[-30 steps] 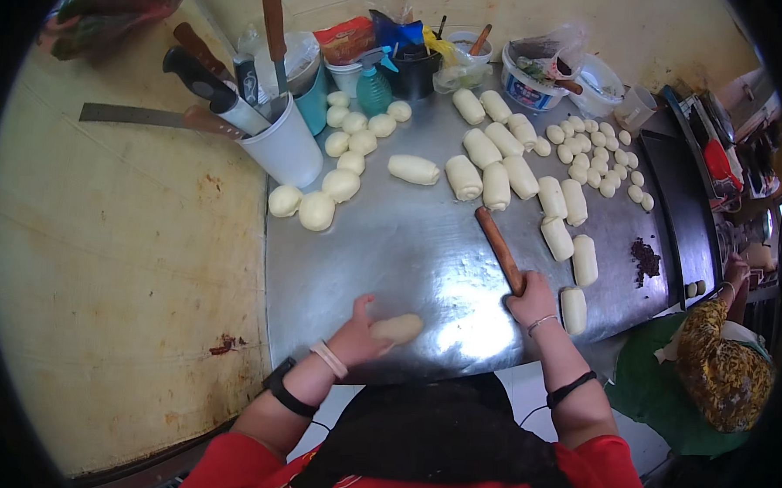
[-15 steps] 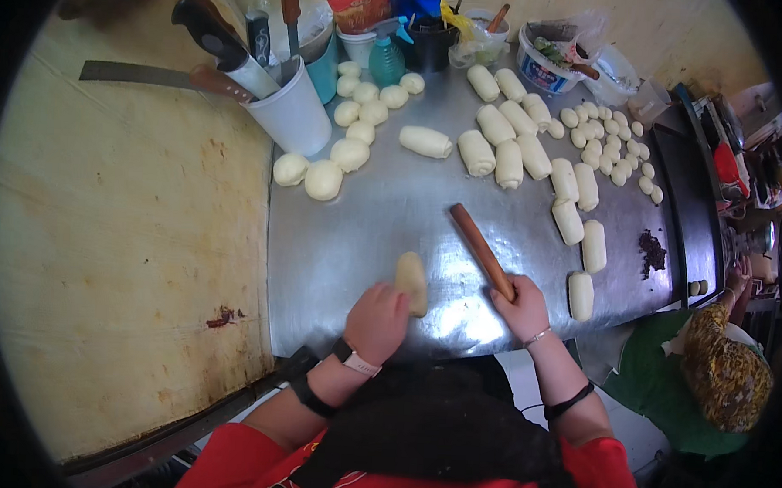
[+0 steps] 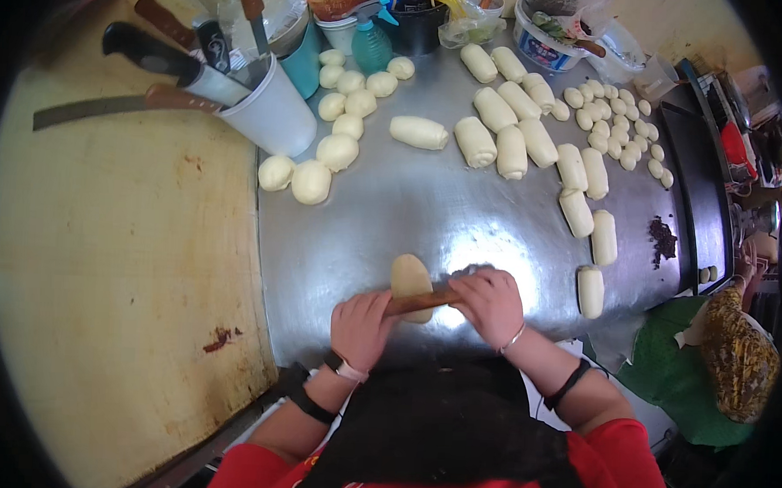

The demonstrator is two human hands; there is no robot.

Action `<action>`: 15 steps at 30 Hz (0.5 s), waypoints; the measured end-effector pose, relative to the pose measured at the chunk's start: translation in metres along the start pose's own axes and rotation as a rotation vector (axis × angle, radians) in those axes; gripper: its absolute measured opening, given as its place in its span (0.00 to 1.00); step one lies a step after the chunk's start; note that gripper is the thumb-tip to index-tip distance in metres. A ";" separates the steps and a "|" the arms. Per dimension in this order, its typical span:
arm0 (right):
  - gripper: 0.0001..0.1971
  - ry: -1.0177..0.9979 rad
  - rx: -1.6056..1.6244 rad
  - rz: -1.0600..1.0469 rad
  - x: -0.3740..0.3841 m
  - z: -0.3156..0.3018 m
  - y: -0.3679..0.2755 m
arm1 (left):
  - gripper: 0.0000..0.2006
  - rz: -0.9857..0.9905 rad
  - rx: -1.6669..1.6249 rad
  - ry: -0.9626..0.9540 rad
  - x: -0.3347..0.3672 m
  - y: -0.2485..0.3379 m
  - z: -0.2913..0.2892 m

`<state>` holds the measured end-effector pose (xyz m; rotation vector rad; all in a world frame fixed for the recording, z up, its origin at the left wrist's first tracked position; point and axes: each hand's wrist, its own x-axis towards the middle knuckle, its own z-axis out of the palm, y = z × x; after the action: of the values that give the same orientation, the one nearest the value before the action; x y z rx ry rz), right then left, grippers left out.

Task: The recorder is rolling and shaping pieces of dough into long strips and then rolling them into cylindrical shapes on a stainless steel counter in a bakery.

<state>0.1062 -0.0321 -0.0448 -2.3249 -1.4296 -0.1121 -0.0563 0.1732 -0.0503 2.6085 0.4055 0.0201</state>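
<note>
A wooden rolling pin (image 3: 424,301) lies across a flattened oval of dough (image 3: 410,276) on the metal table (image 3: 365,234), near its front edge. My left hand (image 3: 361,326) is closed over the pin's left end, and my right hand (image 3: 490,306) grips its right end. Dough shows above the pin and a little below it. Beyond my hands, a single rolled piece of dough (image 3: 418,133) lies apart from a cluster of dough rolls (image 3: 495,110) on its right.
Round dough balls (image 3: 311,181) line the left side; smaller balls (image 3: 601,122) sit far right. A white container with knives (image 3: 279,117) stands by the left wall. Dark crumbs (image 3: 662,241) lie near black trays (image 3: 706,188). Another person (image 3: 733,355) is at the right.
My right hand has brought the rolling pin left and turned it crosswise onto the dough. The left hand has moved from the dough to the pin's left end.
</note>
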 end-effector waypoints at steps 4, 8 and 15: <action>0.31 -0.092 -0.171 0.285 0.042 0.039 -0.001 | 0.34 -0.277 0.369 0.084 0.058 -0.002 0.022; 0.37 0.250 -0.357 0.312 0.191 0.048 0.053 | 0.34 -0.192 0.459 0.526 0.211 -0.053 -0.021; 0.34 -0.232 -0.078 0.200 0.052 0.062 0.019 | 0.32 -0.178 0.157 -0.011 0.068 -0.020 0.026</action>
<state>0.1387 0.0275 -0.0929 -2.5999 -1.3052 0.1671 0.0052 0.1967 -0.0867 2.7136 0.6585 -0.0901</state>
